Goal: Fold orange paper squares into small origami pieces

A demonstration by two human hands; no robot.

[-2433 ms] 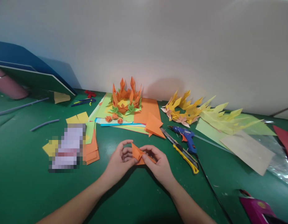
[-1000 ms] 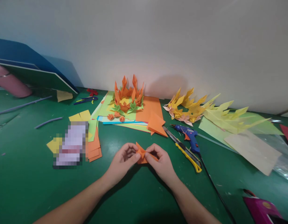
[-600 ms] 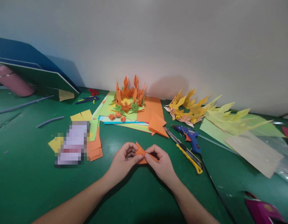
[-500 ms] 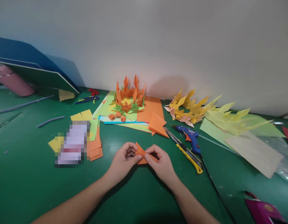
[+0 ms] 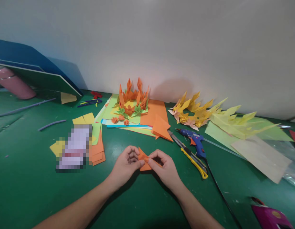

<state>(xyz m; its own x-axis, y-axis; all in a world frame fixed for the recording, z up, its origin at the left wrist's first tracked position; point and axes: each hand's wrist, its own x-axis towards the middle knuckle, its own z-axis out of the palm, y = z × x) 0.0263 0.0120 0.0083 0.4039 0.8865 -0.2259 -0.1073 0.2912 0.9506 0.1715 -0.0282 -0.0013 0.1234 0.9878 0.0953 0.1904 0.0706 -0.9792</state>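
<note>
Between my two hands is a small piece of folded orange paper (image 5: 145, 166), with one pointed corner sticking up. My left hand (image 5: 128, 163) pinches its left side between thumb and fingers. On the other side, my right hand (image 5: 163, 165) grips it with the thumb pressed near the middle fold. Both thumbs nearly meet on the paper. Just beyond lie folded orange paper pieces (image 5: 161, 128). Behind them stands an orange paper crown (image 5: 130, 109) with green leaves, and small orange paper flowers (image 5: 120, 118) rest in front of it.
To the right lie a yellow utility knife (image 5: 194, 160) and a blue glue gun (image 5: 195, 140) with its cord. A yellow paper crown (image 5: 192, 109) sits behind. At left are a blurred phone-like object (image 5: 75, 146), orange paper squares (image 5: 97, 154) and a pink bottle (image 5: 15, 82).
Both hands stay in nearly the same place with the orange paper between them. The paper and thumbs have shifted only very slightly.
</note>
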